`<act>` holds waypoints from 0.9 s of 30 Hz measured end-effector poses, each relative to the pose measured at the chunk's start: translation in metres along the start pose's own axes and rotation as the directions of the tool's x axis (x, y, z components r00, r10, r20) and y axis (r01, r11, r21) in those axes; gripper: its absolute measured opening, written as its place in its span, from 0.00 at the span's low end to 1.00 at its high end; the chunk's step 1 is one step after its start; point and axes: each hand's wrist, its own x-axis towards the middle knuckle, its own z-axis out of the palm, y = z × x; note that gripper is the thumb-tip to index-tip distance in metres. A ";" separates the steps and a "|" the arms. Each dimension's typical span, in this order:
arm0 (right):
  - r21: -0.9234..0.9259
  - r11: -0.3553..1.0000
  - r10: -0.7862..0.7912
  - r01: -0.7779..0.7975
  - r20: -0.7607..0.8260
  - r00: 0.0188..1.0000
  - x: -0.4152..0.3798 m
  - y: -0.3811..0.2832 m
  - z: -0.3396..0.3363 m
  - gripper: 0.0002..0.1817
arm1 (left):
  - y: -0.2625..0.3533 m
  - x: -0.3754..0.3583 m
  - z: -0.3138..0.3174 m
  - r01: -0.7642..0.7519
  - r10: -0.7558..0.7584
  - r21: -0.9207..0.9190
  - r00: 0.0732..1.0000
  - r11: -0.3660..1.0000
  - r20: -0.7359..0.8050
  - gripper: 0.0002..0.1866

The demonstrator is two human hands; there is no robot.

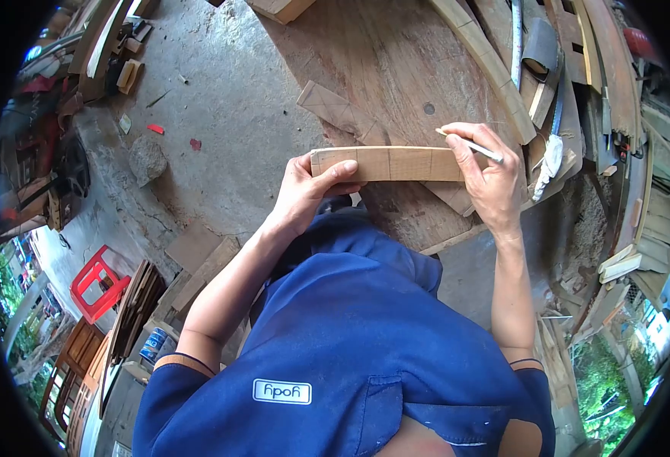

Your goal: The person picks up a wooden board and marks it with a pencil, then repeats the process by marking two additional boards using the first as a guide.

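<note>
A slightly curved wooden piece (396, 164) with pencil lines across its face is held up level in front of my body. My left hand (310, 186) grips its left end, the thumb on the near face and the fingers behind. At the right end, my right hand (489, 171) pinches a white pencil (481, 148) between thumb and fingers, its tip pointing left just above the wood's upper edge. That hand also lies against the wood's right end. Behind the piece, a flat board (338, 110) with marked lines rests on the wooden work surface (380, 57).
A long curved wooden strip (487, 65) runs along the work surface's right side. Beyond it lie a dark sanding roll (540, 47), a white-wrapped handle (550, 164) and wood scraps. A red plastic stool (99, 284) and stacked boards stand at the left.
</note>
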 end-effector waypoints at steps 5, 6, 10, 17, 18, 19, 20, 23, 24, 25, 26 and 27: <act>-0.186 0.970 -0.140 0.154 0.088 0.986 -0.016 0.012 0.002 0.10 | -0.005 -0.005 -0.006 0.021 -0.020 -0.037 0.999 0.999 0.031 0.17; -0.184 0.971 -0.140 0.154 0.087 0.986 -0.019 0.013 0.002 0.10 | -0.005 -0.006 -0.007 0.023 -0.022 -0.044 0.999 0.999 0.029 0.17; -0.298 0.924 -0.226 0.241 0.085 0.970 -0.027 0.022 -0.002 0.15 | -0.007 -0.004 -0.010 0.015 -0.013 -0.058 1.000 0.998 0.021 0.17; -0.327 0.908 -0.215 0.261 0.170 0.962 -0.033 0.029 -0.003 0.27 | -0.007 -0.003 -0.014 -0.031 0.032 -0.057 0.999 0.998 0.016 0.18; -0.326 0.909 -0.215 0.261 0.170 0.962 -0.033 0.029 -0.002 0.27 | -0.006 -0.003 -0.016 -0.038 0.039 -0.044 0.999 0.998 0.013 0.18; -0.332 0.905 -0.219 0.267 0.176 0.960 -0.031 0.029 -0.001 0.28 | -0.006 -0.002 -0.017 -0.037 0.038 -0.044 0.999 0.998 0.013 0.18; -0.338 0.900 -0.224 0.274 0.182 0.958 -0.030 0.029 -0.001 0.28 | -0.005 -0.001 -0.017 -0.042 0.043 -0.033 0.999 0.999 0.017 0.17; -0.350 0.891 -0.236 0.289 0.186 0.954 -0.026 0.029 0.000 0.30 | -0.004 -0.001 -0.017 -0.048 0.048 -0.027 0.999 0.998 0.013 0.18; -0.350 0.892 -0.235 0.288 0.186 0.954 -0.025 0.028 -0.001 0.30 | -0.003 0.000 -0.017 -0.050 0.050 -0.034 0.999 0.998 0.005 0.19; -0.343 0.893 -0.235 0.290 0.194 0.952 -0.024 0.027 -0.001 0.29 | -0.003 0.000 -0.017 -0.049 0.049 -0.034 0.999 0.998 0.005 0.19; -0.335 0.895 -0.237 0.294 0.202 0.950 -0.023 0.027 -0.002 0.29 | -0.004 0.000 -0.018 -0.047 0.047 -0.033 0.999 0.998 0.004 0.19; -0.334 0.896 -0.237 0.294 0.203 0.950 -0.022 0.027 -0.001 0.29 | -0.003 0.000 -0.018 -0.045 0.045 -0.032 0.999 0.998 0.003 0.20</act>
